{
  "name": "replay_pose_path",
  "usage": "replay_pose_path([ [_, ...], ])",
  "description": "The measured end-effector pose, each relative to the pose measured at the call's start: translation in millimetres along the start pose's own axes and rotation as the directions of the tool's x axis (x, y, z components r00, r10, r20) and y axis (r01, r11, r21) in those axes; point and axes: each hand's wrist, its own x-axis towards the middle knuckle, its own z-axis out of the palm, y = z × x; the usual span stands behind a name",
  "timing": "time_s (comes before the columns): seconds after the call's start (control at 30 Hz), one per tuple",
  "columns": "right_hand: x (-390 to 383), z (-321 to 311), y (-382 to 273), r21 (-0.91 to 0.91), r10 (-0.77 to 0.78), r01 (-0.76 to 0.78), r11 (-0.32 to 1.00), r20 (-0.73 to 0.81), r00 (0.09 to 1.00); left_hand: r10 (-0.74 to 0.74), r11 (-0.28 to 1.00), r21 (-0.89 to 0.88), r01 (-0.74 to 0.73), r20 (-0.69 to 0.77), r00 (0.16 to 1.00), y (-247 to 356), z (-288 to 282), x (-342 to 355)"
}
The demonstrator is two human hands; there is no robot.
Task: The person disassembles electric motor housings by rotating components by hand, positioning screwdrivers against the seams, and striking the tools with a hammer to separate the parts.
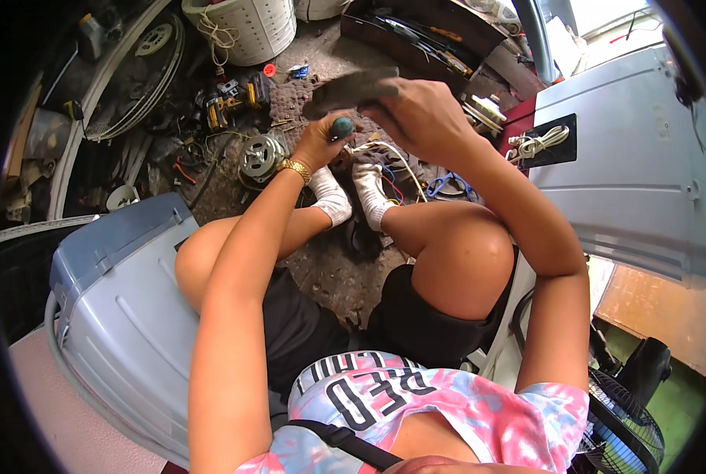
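Green handle (342, 127), round end up, in left hand (320, 142), grip wrapped around it; lower end hidden. Just beyond, dark block (349, 92) in right hand (428, 114), grip clasped around one end; contact with handle unclear. Lower, white socks (331, 197) against the floor (319, 272), round metal motor part (259, 158) to the left. Farther off, yellow-and-black drill (220, 108); farthest, white perforated basket (262, 35) with looped cord (218, 37), and dark box (377, 49) of hand tools (446, 35).

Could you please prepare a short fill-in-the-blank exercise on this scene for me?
1. The handle in the left grip is coloured ____.
2. The grip holding the dark object is the person's ____ one.
3. A gold-coloured band circles the ____ wrist.
4. Both socks are coloured ____.

Missing words: green; right; left; white.
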Motion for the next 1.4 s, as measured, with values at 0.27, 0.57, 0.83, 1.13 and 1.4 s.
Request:
replay_pose_path([
  [0.27,10.9,-2.4,-5.5,0.015,0.005,-0.005,1.000,-0.005,1.000,-0.009,1.000,0.009,0.010,-0.116,0.993,-18.1,3.4,-0.7],
  [0.57,-9.4,34.3,29.2,-0.162,0.261,-0.223,0.961,0.273,0.926,-0.127,0.979,0.151,0.135,-0.060,0.990,-34.0,-0.1,6.9],
  [0.83,23.5,-16.8,21.2,0.051,0.115,-0.106,0.993,-0.223,0.968,0.004,0.981,-0.191,-0.001,0.013,1.000,-31.8,6.3,20.2],
  [1.13,-23.1,11.6,41.1,0.126,0.256,-0.234,0.964,-0.209,0.944,0.031,0.986,-0.164,-0.031,-0.003,1.000,-26.9,-0.7,16.8],
  [1.4,-22.5,8.2,34.4,0.078,0.255,-0.248,0.966,-0.115,0.960,-0.027,0.982,-0.187,0.029,0.011,1.000,-36.6,-2.2,14.8],
])
